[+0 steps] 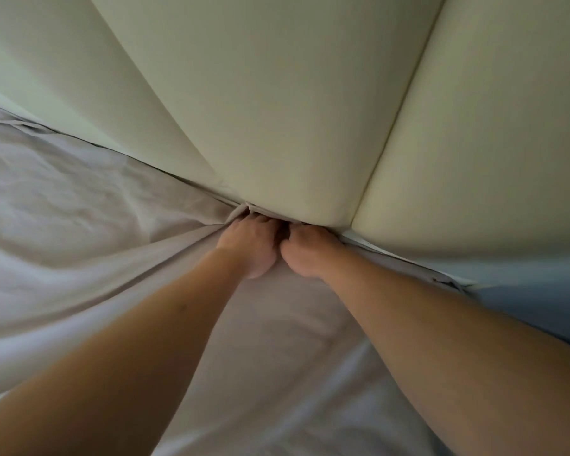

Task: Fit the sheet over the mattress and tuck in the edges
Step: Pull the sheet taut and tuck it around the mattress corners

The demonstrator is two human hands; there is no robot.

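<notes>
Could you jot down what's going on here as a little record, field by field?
place: head end of a bed, seen from above
sheet: pale, wrinkled, pulled into folds toward the hands
headboard: cream padded panels
left hand: at the gap under the headboard, fingers curled into the sheet
right hand: beside the left, touching it, fingertips hidden in the gap
grip: cannot tell for the right hand
stage: tucking the sheet edge at the headboard

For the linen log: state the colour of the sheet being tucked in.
Plain pale lilac-grey sheet, no pattern; the head view shows it.
</notes>
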